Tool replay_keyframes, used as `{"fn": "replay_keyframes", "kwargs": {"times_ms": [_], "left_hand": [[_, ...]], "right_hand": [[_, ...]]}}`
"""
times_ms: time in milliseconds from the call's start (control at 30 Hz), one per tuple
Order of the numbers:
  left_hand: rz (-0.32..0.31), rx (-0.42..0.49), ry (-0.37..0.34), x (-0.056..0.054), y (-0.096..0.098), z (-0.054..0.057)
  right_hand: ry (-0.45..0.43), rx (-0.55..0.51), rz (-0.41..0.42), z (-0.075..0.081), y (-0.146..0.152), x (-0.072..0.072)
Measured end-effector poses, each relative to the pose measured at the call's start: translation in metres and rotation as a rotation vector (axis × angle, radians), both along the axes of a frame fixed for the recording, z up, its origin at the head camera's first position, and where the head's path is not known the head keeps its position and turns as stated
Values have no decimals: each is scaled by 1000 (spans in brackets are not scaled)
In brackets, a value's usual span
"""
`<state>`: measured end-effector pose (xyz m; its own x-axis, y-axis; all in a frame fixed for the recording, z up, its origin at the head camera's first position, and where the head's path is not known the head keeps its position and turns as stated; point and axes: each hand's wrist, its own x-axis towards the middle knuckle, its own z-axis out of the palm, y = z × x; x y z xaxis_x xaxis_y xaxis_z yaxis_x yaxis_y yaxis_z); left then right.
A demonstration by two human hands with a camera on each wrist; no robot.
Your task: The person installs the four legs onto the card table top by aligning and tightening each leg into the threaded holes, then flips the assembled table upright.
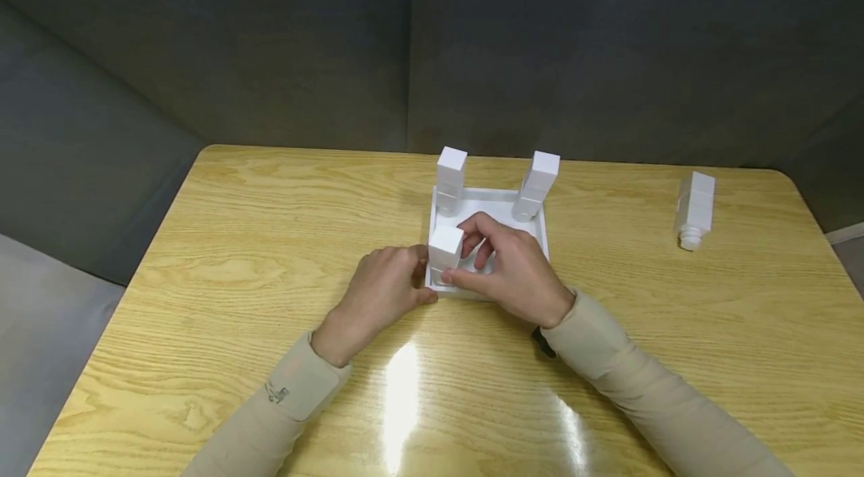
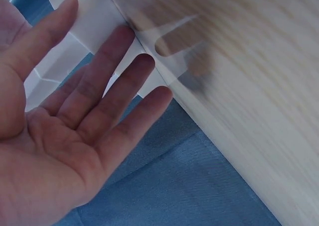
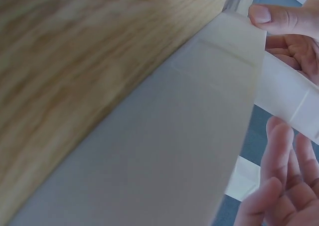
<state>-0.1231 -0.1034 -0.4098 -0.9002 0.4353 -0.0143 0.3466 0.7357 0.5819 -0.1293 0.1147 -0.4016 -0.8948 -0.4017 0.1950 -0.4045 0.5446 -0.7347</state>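
A small white square tabletop (image 1: 489, 199) with a raised rim lies upside down on the wooden table. Three white square table legs stand up from its corners: the near-left leg (image 1: 445, 256), far-left leg (image 1: 451, 171) and far-right leg (image 1: 538, 181). My left hand (image 1: 388, 282) rests at the near-left corner, its fingers (image 2: 124, 99) extended along the outside of the rim. At the near-left leg, my right hand (image 1: 516, 263) has its thumb in front and its other fingers loosely bent to the right. In the right wrist view, a fingertip meets the leg's side.
Farther right lies another white leg (image 1: 698, 203), its round stepped end toward me. The wooden table (image 1: 270, 214) reaches back to a dark padded partition (image 1: 304, 49). Glare marks the wood in front of the hands.
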Motion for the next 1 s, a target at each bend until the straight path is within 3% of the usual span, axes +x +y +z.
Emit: {"fn": "replay_keyframes", "kwargs": {"times_ms": [333,1000], "left_hand": [[1,13,2,-1,1,0],[8,-8,9,-1,1,0]], "right_hand": [[33,-8,42,-1,-1,-2],[14,-29,22,0,1,-1]]}}
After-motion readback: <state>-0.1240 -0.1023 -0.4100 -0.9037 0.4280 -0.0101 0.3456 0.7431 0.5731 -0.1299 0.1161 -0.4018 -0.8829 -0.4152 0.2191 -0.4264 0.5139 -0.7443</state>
